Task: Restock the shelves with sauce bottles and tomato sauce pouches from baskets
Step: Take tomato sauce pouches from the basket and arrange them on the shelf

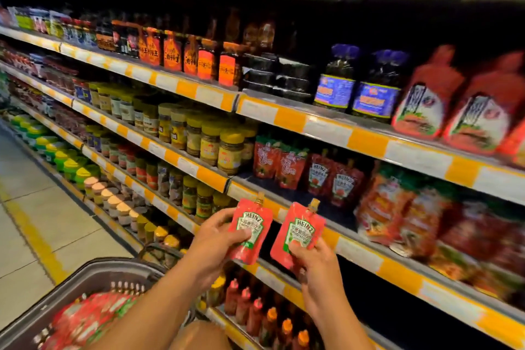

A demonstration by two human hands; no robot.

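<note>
My left hand (211, 241) grips a red tomato sauce pouch (250, 224) upright by its lower half. My right hand (316, 267) grips a second red pouch (298, 231) beside it. Both pouches hang in front of the edge of the shelf (366, 253) where matching pouches (332, 182) stand further back. Below my left arm, a dark basket (93, 281) holds several more red pouches (93, 318) and some bottles.
Large red sauce bottles (454, 102) stand on the shelf above at right. Yellow-lidded jars (210, 145) fill the shelf to the left. Red and orange-capped bottles (255, 312) line the lower shelf. The tiled aisle floor (34, 207) runs along the left.
</note>
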